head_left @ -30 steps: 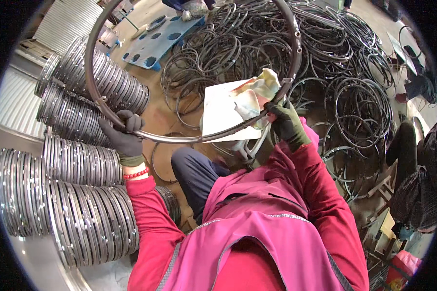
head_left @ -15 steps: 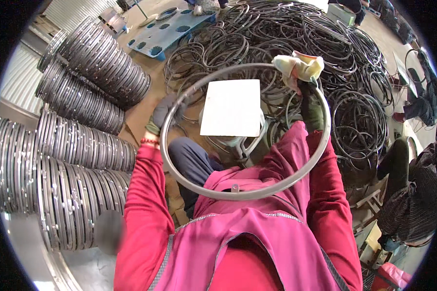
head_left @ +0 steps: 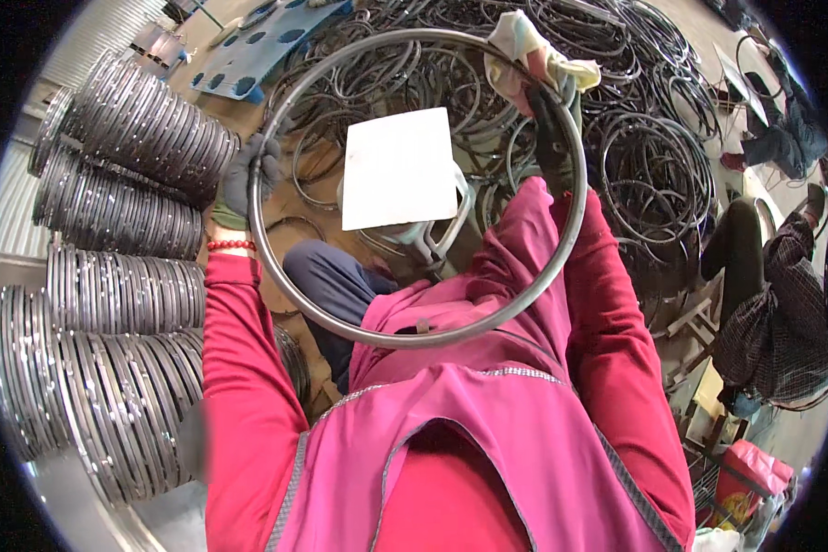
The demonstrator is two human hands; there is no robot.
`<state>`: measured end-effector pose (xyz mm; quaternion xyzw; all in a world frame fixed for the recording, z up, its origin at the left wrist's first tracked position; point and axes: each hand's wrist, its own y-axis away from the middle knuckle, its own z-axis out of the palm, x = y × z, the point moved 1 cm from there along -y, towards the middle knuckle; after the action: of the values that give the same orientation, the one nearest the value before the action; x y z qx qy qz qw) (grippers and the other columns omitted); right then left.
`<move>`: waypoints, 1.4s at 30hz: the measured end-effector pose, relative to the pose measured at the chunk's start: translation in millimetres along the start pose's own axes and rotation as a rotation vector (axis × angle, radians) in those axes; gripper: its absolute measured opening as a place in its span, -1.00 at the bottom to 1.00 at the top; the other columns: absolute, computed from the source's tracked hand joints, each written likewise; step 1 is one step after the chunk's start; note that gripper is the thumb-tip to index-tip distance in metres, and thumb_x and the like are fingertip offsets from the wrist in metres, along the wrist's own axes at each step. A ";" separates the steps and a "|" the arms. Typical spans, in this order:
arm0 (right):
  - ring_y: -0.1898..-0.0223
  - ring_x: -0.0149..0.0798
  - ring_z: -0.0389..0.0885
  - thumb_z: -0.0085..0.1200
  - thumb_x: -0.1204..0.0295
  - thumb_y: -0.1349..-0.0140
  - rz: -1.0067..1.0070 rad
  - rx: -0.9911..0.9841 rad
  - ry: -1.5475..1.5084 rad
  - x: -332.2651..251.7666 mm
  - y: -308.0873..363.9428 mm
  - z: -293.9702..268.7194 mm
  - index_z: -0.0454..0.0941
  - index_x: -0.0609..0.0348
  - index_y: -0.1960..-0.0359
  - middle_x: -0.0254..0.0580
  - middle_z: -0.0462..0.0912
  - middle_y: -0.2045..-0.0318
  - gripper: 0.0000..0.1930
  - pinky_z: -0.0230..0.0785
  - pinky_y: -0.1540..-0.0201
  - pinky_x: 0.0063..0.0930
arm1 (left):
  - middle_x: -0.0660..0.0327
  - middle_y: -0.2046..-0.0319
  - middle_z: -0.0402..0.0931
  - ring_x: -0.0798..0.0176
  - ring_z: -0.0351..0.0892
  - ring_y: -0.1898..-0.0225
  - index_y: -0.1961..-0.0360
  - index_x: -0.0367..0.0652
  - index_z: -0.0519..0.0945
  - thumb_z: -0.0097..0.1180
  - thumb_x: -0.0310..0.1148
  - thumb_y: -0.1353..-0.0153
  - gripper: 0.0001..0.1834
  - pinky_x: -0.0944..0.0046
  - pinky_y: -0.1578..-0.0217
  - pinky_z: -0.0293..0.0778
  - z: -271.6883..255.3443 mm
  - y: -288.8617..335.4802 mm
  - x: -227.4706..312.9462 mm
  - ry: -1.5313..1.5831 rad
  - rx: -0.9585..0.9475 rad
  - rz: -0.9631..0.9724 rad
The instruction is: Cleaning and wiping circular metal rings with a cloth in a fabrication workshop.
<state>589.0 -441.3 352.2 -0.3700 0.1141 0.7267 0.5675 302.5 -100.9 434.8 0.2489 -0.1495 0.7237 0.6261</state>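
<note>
A grey metal hoop (head_left: 405, 340), large and thin, is held up in front of my lap between both hands. My left hand (head_left: 248, 175), in a grey glove, is closed round its left side. At its upper right, my right hand (head_left: 550, 124), in a dark glove, presses a pale, stained cloth (head_left: 529, 55) against the hoop; the cloth hides part of the fingers. A small tab (head_left: 422, 326) sticks up from the hoop's near edge. Through the ring shows a white square board (head_left: 400, 170) on a grey metal frame (head_left: 437, 241), standing before my knees.
Long stacks of similar hoops (head_left: 138, 285) lie along the left side. A tangled heap of dark hoops (head_left: 653, 175) spreads ahead and to the right. Behind it lies a blue pallet (head_left: 248, 55). Another person (head_left: 782, 313) sits at the right, near a wooden stool (head_left: 695, 317).
The hoop has moved up and to the left in the picture, along with both hands. The whole view has shifted too. Both hands keep their hold, and the cloth is still at the upper right.
</note>
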 end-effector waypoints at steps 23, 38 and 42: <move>0.14 -0.32 0.51 -0.07 0.44 -0.24 -0.215 -0.174 0.113 -20.2 44.5 81.9 0.17 0.24 -0.19 -0.11 0.45 0.06 -0.53 0.44 0.09 -0.52 | -0.04 0.00 0.41 0.17 0.52 0.09 -0.13 -0.38 0.25 -0.29 0.18 -0.24 -0.23 0.32 0.21 0.57 56.1 3.6 -14.4 -0.388 0.040 0.235; 0.13 -0.30 0.51 -0.07 0.44 -0.24 -0.261 -0.326 0.201 -29.2 85.4 112.2 0.16 0.26 -0.19 -0.08 0.45 0.05 -0.52 0.44 0.08 -0.52 | -0.17 -0.06 0.30 -0.06 0.36 -0.08 -0.21 -0.38 0.10 -0.42 0.41 -0.11 0.00 0.00 -0.12 0.29 87.2 -4.5 -19.7 -0.364 -0.095 0.191; 0.13 -0.30 0.51 -0.07 0.44 -0.24 -0.260 -0.346 0.236 -26.5 89.1 118.3 0.16 0.26 -0.19 -0.08 0.45 0.05 -0.52 0.44 0.08 -0.52 | -0.16 -0.10 0.26 -0.03 0.32 -0.13 -0.20 -0.37 0.12 -0.50 0.40 -0.12 -0.01 0.02 -0.13 0.29 87.3 -1.3 -20.8 -0.400 -0.049 0.183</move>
<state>461.8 -421.0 430.1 -0.5554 0.0049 0.6081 0.5672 320.7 -164.1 495.8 0.3576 -0.3100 0.7100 0.5215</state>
